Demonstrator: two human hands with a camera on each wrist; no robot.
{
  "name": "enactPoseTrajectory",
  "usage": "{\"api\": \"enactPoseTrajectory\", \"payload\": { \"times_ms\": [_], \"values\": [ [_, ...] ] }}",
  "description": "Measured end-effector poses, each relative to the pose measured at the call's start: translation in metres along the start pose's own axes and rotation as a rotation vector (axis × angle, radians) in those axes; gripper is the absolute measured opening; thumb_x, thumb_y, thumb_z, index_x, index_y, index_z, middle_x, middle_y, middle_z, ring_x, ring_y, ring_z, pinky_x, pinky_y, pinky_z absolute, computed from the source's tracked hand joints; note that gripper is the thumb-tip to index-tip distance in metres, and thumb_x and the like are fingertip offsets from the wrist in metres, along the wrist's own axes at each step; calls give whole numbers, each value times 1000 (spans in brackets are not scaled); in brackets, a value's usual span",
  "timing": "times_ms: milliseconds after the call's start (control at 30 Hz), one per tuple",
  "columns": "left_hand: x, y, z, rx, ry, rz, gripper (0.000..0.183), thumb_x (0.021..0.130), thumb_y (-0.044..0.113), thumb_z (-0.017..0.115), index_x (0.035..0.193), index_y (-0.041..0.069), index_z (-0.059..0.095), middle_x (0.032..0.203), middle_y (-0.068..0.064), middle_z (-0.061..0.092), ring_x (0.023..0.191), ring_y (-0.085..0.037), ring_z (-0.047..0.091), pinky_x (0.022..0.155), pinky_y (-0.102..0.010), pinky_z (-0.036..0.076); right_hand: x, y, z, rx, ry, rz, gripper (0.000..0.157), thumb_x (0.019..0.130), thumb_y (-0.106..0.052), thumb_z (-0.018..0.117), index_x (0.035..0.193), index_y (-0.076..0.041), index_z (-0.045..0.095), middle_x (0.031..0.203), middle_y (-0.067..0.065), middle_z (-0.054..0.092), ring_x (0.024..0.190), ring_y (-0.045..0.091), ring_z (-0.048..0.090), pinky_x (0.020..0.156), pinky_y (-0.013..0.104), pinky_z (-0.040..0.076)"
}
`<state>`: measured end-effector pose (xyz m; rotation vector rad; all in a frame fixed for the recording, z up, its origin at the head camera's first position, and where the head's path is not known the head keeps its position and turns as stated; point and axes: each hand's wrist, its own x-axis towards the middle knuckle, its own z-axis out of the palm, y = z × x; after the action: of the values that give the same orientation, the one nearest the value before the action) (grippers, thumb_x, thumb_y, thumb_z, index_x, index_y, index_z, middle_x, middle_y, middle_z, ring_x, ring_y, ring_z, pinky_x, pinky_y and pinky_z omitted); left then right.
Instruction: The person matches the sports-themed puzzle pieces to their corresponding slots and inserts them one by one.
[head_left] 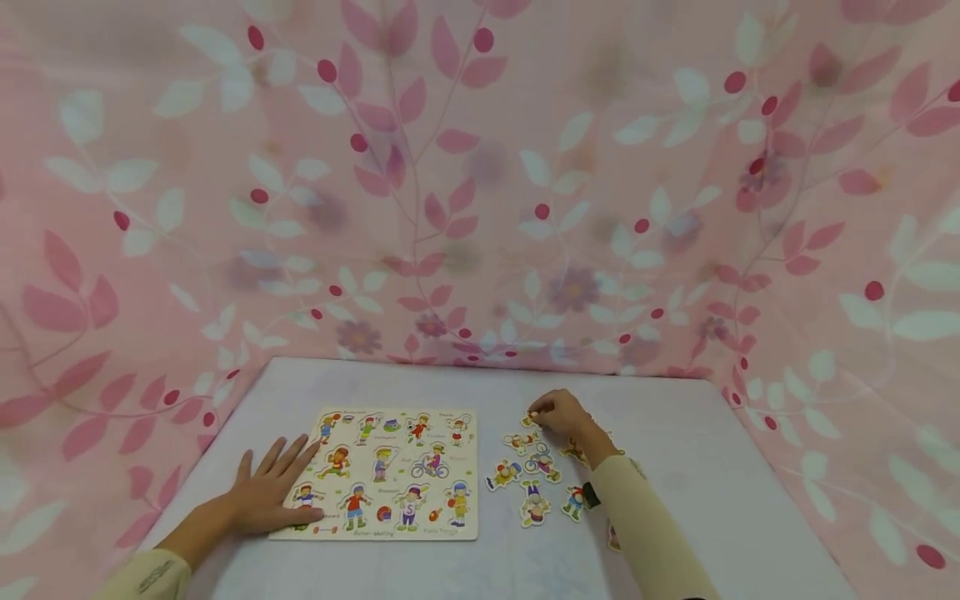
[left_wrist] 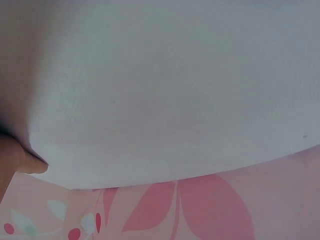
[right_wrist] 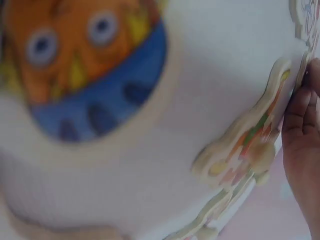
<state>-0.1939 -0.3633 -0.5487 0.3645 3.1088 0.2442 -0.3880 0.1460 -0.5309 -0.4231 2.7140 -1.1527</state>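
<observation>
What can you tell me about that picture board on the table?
The picture board is a pale cream, roughly rectangular panel, apparently wood or thick card. Three rows of colorful cartoon figures cover it: four, three, then four, including one riding a bicycle. Small lettering sits among them, mostly too fine to read. It lies flat on the white tabletop, left of the loose cutouts. The left hand lies over its left edge, thumb across the lower-left figure.
</observation>
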Motion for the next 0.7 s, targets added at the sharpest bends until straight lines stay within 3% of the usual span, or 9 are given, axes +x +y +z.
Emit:
{"api": "enactPoseTrajectory", "payload": {
  "times_ms": [267,500,700],
  "values": [
    [3,-5,2,4,2,3,104,77,79,58,157,21,22,162,-15,22,146,-49,17,105,-80,5,0,-10,4,-176,37,-136,7,88,-2,70,93,-1,75,93,10,62,81,18,57,74,37,51],
    [4,-6,4,17,-17,-12,106,76,80,57,157,21,21,163,-15,21,146,-49,16,105,-80,6,-3,-17,5,-185,21,-84,7,91,-7,69,95,-4,74,94,8,60,83,18,57,79,40,52],
    [5,-8,8,4,4,3,105,77,79,59,157,22,22,162,-15,22,146,-49,17,104,-80,5,-2,-12,5,-202,16,-69,6,91,-9,69,95,-7,74,93,6,60,82,16,56,77,36,52]
  ]
}}
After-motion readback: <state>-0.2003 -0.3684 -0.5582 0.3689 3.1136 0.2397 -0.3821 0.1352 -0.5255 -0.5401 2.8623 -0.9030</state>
